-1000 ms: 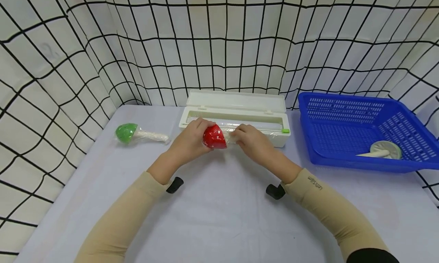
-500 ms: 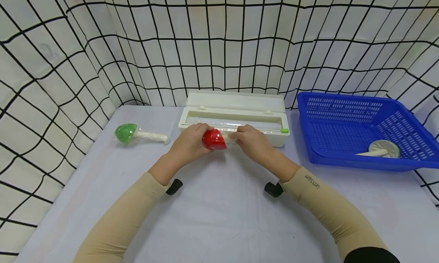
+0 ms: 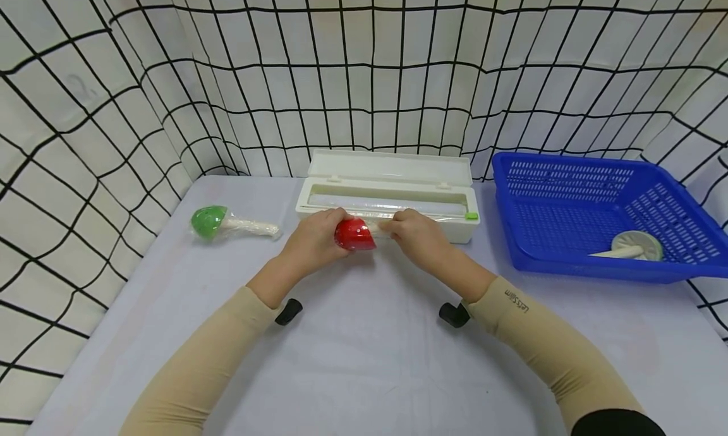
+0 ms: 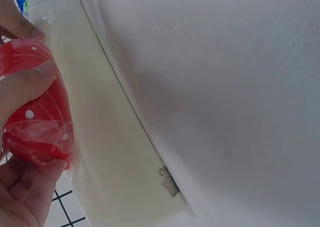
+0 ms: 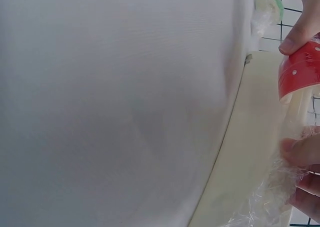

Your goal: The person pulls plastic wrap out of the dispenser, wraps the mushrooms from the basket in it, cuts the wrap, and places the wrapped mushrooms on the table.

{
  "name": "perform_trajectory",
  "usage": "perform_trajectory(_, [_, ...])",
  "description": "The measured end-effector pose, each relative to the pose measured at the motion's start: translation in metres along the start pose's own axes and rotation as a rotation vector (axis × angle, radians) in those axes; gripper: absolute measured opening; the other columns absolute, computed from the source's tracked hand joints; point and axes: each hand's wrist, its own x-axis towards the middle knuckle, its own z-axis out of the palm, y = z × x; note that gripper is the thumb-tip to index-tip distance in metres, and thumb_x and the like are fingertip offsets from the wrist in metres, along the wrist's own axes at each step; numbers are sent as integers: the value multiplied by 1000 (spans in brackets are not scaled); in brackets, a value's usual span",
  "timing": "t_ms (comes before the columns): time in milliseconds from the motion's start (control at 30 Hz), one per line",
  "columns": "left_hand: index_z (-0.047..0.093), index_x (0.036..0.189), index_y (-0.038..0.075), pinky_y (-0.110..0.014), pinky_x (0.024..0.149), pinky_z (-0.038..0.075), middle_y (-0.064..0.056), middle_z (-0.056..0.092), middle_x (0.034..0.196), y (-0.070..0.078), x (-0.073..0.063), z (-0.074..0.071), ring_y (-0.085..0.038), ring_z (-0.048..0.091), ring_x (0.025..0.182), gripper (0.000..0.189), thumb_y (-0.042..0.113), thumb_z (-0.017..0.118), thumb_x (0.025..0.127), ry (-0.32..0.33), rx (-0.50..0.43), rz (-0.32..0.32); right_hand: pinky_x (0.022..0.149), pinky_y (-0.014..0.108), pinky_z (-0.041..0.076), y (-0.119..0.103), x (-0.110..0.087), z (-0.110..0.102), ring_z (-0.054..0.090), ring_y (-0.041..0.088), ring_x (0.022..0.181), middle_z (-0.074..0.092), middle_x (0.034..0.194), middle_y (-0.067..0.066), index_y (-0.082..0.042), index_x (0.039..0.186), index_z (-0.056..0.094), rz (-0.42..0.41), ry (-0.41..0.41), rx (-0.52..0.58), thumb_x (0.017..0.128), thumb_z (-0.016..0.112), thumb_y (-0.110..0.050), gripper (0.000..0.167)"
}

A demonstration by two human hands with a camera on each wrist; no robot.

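Red, white-dotted mushroom-shaped object (image 3: 355, 236), frame centre.
Left hand (image 3: 315, 241): fingers pinch cap (image 4: 50, 107). Right hand (image 3: 421, 239): fingers pinch clear plastic film (image 5: 276, 189) at pale stem (image 5: 300, 104).

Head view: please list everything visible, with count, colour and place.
Tablecloth: 1, white, foreground
Wire grid: 1, black, behind and beside tablecloth
Red mushroom: 1, red, view's centre
Green mushroom: 1, green and white, tablecloth's left
Basket: 1, blue, tablecloth's right
Pale mushroom: 1, pale green, inside basket
Box: 1, off-white, open, beyond red mushroom
Film roll: 1, whitish, inside box
Slider: 1, green, box's right edge
Left hand: 1, bare, gripping red mushroom
Right hand: 1, bare, pinching its stem
Sleeves: 2, beige, forearms
Wrist devices: 2, black, sleeve cuffs
Band: 1, black, right sleeve
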Motion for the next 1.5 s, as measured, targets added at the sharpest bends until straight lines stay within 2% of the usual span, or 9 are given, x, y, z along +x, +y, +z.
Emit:
perform_trajectory(233, [61,112,2,-42,89,56,-12,71,104,-3,3,1,-29,67,96,45,7,89,76,-45,-39,-53,72,35,59,-3,2,-4,69,28,82,72,88,11,-6,111,80,27,-50,-2,83,78,8,31])
perform_trajectory(500, [62,111,3,-40,87,56,-10,71,103,-1,6,-2,-25,66,95,43,9,89,78,-99,-68,-105,64,35,59,-5,1,-4,72,26,79,75,89,9,-10,111,80,36,-63,-48,85,78,6,31])
perform_trajectory(800, [62,109,3,-41,88,56,-11,71,102,1,2,1,-27,67,95,43,8,89,77,-98,-35,-108,57,35,57,-7,2,-1,71,25,73,77,89,7,-17,108,81,52,-65,-108,86,78,2,29])
perform_trajectory(1167, [61,111,3,-40,87,55,-10,71,102,-2,9,-2,-26,66,94,42,9,88,79,-134,-84,-140,52,35,53,-6,6,-3,70,27,72,77,90,6,-18,106,80,40,-102,-130,89,74,3,28])
perform_trajectory(1500, [61,111,3,-41,87,56,-10,71,103,-4,9,0,-27,66,95,42,10,88,79,-148,-110,-144,51,35,52,-8,5,-1,67,26,68,76,86,4,-19,102,79,44,-118,-162,89,74,2,25])
